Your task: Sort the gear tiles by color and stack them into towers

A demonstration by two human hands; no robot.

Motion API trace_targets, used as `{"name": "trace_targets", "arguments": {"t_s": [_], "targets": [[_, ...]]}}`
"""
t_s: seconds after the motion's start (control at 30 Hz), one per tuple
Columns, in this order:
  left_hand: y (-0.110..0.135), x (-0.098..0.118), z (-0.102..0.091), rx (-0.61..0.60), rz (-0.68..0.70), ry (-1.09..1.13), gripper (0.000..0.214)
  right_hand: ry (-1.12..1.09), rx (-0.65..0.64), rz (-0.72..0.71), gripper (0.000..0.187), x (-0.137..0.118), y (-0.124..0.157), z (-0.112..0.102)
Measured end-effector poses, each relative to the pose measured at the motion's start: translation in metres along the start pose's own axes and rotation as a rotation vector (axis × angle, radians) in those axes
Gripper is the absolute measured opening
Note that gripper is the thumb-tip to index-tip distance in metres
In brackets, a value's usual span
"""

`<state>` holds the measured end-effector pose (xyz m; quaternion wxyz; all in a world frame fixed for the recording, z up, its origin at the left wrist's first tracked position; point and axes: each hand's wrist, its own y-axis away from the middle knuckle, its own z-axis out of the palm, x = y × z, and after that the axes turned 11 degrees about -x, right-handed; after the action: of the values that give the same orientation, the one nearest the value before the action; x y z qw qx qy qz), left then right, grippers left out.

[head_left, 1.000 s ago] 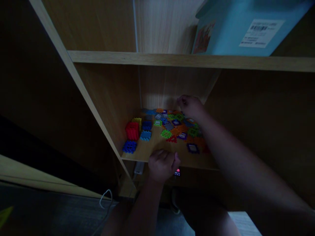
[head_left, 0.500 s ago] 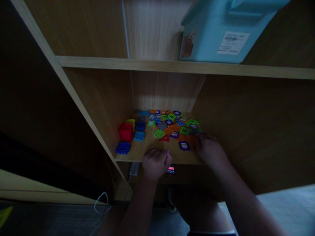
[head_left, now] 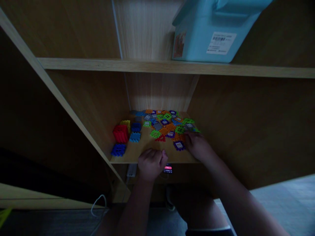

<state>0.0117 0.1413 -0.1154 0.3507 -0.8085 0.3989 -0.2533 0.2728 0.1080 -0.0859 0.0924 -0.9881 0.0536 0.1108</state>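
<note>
My left hand (head_left: 152,163) is curled into a fist at the front edge of the low shelf (head_left: 145,153); whatever it may hold is hidden. My right hand (head_left: 198,145) reaches in from the right with its fingers bent down onto the flat plastic pieces, and its fingertips are too dark to show what they grip. Just left of those fingers lies a purple notched tile (head_left: 179,146), and an orange piece (head_left: 177,137) lies behind it. Green gear-shaped pieces (head_left: 155,133), a red triangular piece (head_left: 161,138) and several other interlocking pieces spread towards the back.
Along the left side stand a red stack (head_left: 120,133), a yellow stack (head_left: 125,124) and blue stacks (head_left: 118,149) of tiles. A light-blue bin (head_left: 197,39) sits on the upper shelf (head_left: 123,65). Below are a power strip (head_left: 132,170), a lit screen (head_left: 168,168) and a white cable (head_left: 94,206).
The view has shifted slightly, moving the shelf leftward in the picture. My right hand has moved a little left, closer to the purple tile. My left hand stays in a fist.
</note>
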Motion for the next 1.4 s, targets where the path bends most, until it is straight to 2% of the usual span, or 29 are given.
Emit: {"name": "trace_targets", "arguments": {"t_s": [0.27,0.53,0.67,0.83,0.93,1.4], "targets": [[-0.002,0.000,-0.001,0.004,0.008,0.012,0.039,0.078,-0.192,0.236,0.059,0.000,-0.023,-0.012],[-0.001,0.001,-0.001,-0.015,-0.012,0.005,0.038,0.240,-0.320,0.353,0.042,-0.003,-0.054,-0.026],[-0.001,0.001,-0.002,-0.022,-0.020,-0.004,0.038,0.229,-0.321,0.385,0.042,-0.002,-0.056,-0.027],[0.000,0.001,-0.001,-0.033,-0.022,-0.009,0.038,0.194,-0.324,0.262,0.045,0.006,-0.057,-0.022],[0.001,0.001,0.000,-0.041,-0.024,-0.013,0.038,0.169,-0.311,0.245,0.044,0.010,-0.058,-0.020],[0.001,0.001,0.000,-0.027,-0.024,-0.007,0.038,0.102,-0.247,0.344,0.051,-0.005,-0.060,-0.019]]}}
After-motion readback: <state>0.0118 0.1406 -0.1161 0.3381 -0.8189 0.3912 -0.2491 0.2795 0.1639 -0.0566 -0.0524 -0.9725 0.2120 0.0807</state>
